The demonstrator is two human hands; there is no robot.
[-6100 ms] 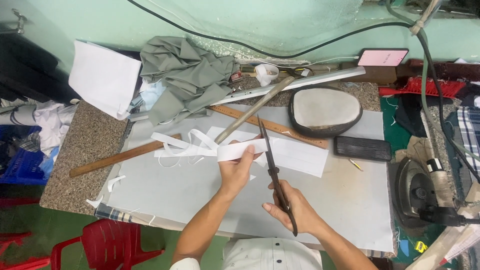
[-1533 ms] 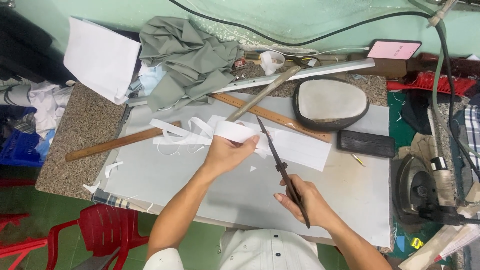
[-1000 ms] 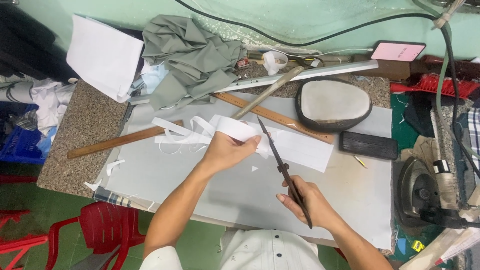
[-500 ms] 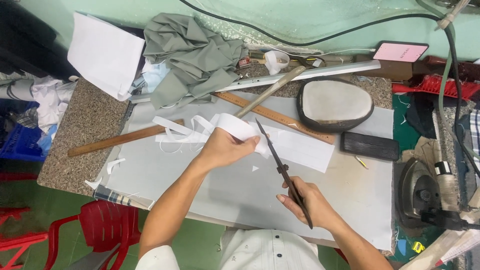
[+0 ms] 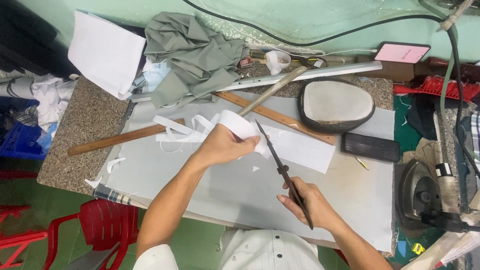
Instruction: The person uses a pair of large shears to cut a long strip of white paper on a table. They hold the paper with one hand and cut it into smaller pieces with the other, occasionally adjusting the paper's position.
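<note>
Left hand (image 5: 222, 147) is clenched on a curled piece of white fabric (image 5: 240, 127), holding it raised just above the grey cloth-covered desk (image 5: 210, 185), near the desk's middle. Over the last seconds this hand has lifted and turned the piece, so the fabric now curls up over the fingers rather than lying flat. Right hand (image 5: 310, 205) is closed around the handles of long dark scissors (image 5: 280, 167), near the desk's front edge; the blade tips meet the fabric's right edge, much as a second ago, so the cut seems to advance slowly while the piece is fed and turned into the blades. Cut white strips (image 5: 180, 132) lie in a loose heap just left of the held piece, toward the back edge, about as many as before. A flat white sheet (image 5: 305, 152) lies under the blades. A wooden ruler (image 5: 290, 120) runs diagonally behind it; a grey-green garment (image 5: 192, 55) is heaped at the back edge.
</note>
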